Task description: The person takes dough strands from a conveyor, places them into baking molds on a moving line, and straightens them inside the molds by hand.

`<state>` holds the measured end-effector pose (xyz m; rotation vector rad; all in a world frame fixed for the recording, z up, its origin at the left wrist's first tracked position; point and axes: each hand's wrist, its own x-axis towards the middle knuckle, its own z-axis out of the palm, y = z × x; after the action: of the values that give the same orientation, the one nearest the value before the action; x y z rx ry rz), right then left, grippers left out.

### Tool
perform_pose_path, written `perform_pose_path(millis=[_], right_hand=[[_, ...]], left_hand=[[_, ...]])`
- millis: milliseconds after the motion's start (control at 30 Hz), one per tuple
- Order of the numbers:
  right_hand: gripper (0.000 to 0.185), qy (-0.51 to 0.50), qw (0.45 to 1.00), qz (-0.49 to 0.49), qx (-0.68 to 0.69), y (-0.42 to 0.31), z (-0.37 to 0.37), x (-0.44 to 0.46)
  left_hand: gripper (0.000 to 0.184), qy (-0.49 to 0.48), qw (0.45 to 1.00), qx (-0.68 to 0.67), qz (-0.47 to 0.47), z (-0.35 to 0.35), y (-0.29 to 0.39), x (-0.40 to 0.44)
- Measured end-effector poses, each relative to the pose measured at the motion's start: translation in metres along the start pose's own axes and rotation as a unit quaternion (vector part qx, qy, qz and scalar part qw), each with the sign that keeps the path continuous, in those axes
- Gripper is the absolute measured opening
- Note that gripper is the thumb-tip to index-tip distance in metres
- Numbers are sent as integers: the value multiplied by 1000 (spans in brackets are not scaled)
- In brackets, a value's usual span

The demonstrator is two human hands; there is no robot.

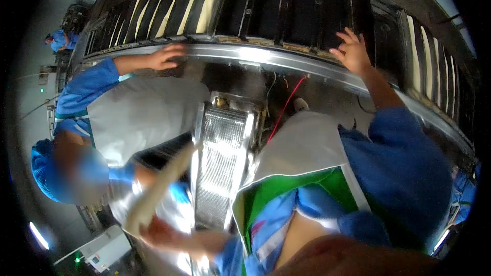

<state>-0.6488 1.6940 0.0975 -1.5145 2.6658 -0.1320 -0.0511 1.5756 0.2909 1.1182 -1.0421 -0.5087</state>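
Note:
At the lower left, my left hand (162,234) is closed around the lower end of a long, pale, dough-like strip (162,186). The strip slants up and right to the edge of a ribbed metal conveyor (221,151), and it is blurred. My right hand (352,52) is at the upper right with its fingers spread and nothing in them. It hovers over the near edge of the black trays (302,5), by the metal rail. Similar pale strips (209,2) lie in the black grooves at the upper left and at the far right.
A co-worker in blue with a white apron (148,112) stands at the left, one hand (166,57) near the metal rail (255,53). Below the rail hangs a red cord (287,103). A white machine box (107,249) stands at the lower left. Another person (62,40) is farther back.

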Motion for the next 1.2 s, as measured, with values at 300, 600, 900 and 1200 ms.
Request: perform_pose_path(millis=[300,600,900,1200], right_hand=[[48,-2,990,-125,59,-27,-3,23],[51,-14,975,-186,119,-52,-4,59],[50,-23,966,-242,84,-65,-10,65],[56,-22,972,-232,33,-70,-6,71]], left_hand=[[44,-369,843,-373,-121,325,2,-34],[41,-573,753,192,261,445,-125,-154],[18,-573,743,304,164,418,-123,-136],[16,-273,821,501,-4,113,-175,-122]])
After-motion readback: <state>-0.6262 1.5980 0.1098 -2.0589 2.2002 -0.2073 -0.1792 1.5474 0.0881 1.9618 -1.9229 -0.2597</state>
